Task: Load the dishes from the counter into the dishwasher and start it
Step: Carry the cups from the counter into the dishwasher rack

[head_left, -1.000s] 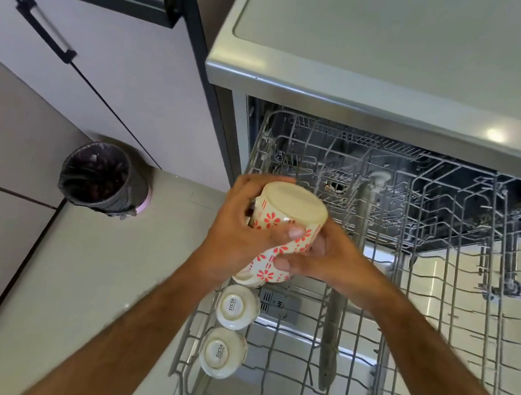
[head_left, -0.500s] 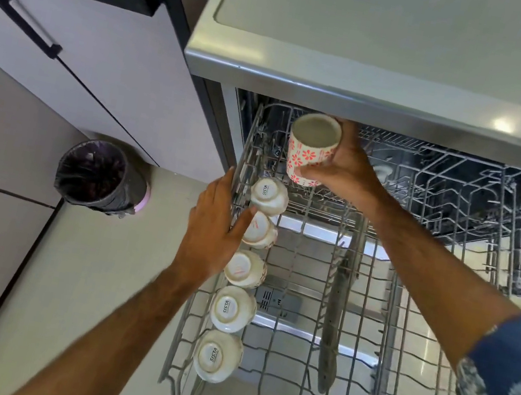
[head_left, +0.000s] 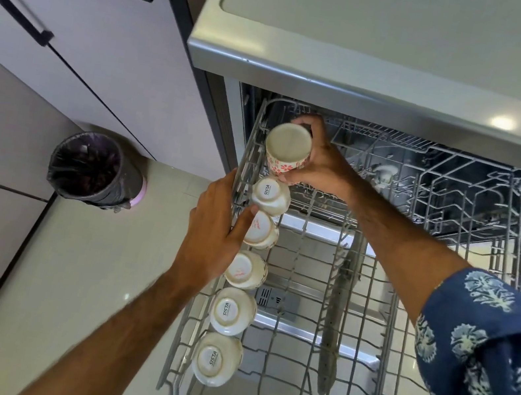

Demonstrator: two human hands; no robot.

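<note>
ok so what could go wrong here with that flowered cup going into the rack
The right hand holds the flowered cup upside down right behind the nearest white cup; lowered carelessly, it could knock that cup. The left hand rests by the rack's edge, its thumb touching the next cup, which might get nudged.

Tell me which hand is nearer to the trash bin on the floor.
Left. The left hand rests on the rack's left edge, to the right of the trash bin; the right hand is farther right, holding the flowered cup.
</note>
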